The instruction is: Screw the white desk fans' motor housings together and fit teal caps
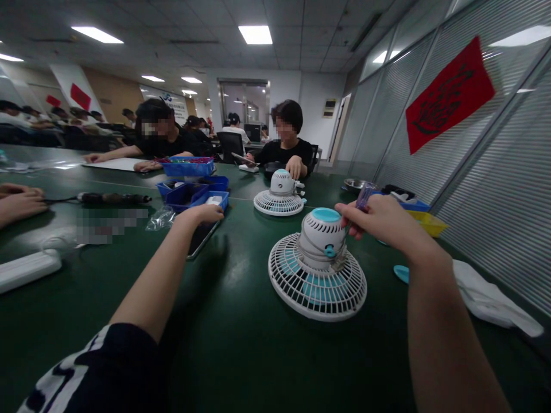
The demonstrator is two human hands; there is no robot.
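My right hand [381, 221] is closed on a screwdriver [365, 195] with a clear purple handle, beside the motor housing of a white and light-blue fan head [321, 244]. This fan head rests grille-down on the table, its cord wound round the housing. My left hand [198, 215] is at the near right edge of a blue parts bin [217, 198], fingers curled; whatever they hold is hidden. Under that hand lies a dark flat device [202, 238] with a light edge. Behind the nearer fan stands a second fan head [280, 194], also grille-down.
On the green table [241, 355] lie a corded electric screwdriver [114, 198], a clear plastic bag [161, 218] and a blue bin of wires [188, 166]. To the right are a yellow bin [426, 222], a blue disc [401, 273] and white parts [486, 295]. People sit opposite; another person's hands [19, 202] rest at left.
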